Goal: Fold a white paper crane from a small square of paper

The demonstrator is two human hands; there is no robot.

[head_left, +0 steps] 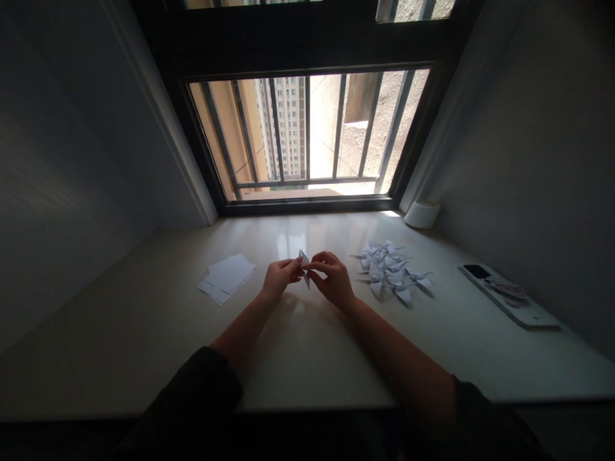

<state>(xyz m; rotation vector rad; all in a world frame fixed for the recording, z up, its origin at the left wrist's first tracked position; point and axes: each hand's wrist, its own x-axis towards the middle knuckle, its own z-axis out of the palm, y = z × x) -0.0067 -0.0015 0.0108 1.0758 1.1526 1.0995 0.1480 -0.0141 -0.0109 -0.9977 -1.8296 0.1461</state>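
paper (304, 258) pinched by left hand (278, 279), right hand (333, 280) too | sheets (231, 273) laid toward left edge of sill (312, 371) | folded pile (396, 278) toward right

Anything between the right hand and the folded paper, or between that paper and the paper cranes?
Nothing visible separates the right hand from the folded paper; it is right at it. Toward the paper cranes, only that hand stands between.
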